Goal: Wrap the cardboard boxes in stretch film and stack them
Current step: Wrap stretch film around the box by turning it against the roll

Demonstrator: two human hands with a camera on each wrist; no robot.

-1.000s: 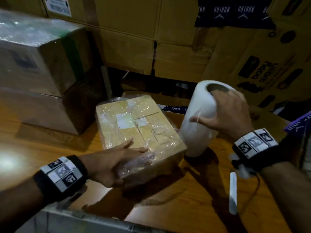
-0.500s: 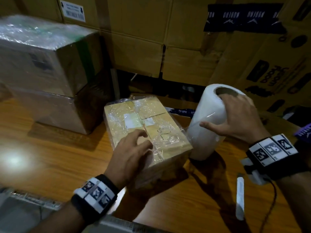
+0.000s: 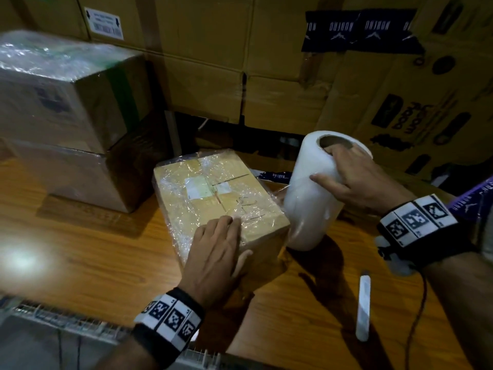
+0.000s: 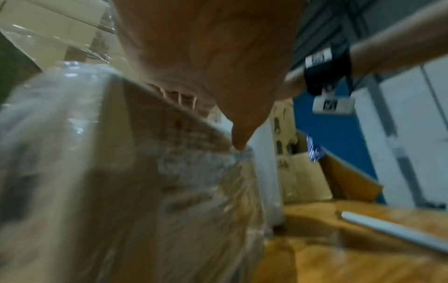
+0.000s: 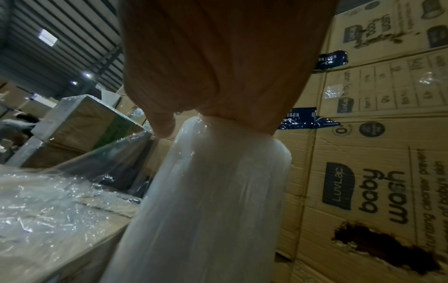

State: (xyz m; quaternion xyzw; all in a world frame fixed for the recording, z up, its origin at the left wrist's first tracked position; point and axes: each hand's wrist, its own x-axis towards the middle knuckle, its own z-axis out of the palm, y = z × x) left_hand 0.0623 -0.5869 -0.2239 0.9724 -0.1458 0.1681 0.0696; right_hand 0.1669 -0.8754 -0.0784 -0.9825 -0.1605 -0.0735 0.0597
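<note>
A small cardboard box (image 3: 213,193) partly covered in clear stretch film lies on the wooden table (image 3: 93,241). My left hand (image 3: 216,252) lies flat on its near top corner, fingers straight, thumb down the near side; the same box (image 4: 121,172) fills the left wrist view. My right hand (image 3: 354,177) grips the top of the upright white stretch-film roll (image 3: 309,198), fingers in the core, thumb on its side. The roll (image 5: 213,191) stands against the box's right side, with film running from it to the box (image 5: 36,201).
Two film-wrapped boxes (image 3: 69,116) are stacked at the left of the table. A wall of large cartons (image 3: 266,76) stands behind. A white cutter (image 3: 363,303) lies on the table at the near right. A metal edge (image 3: 80,321) runs along the near side.
My left hand moved from the box's near side up onto its top corner. The box turned slightly and the roll stayed beside it in my right hand.
</note>
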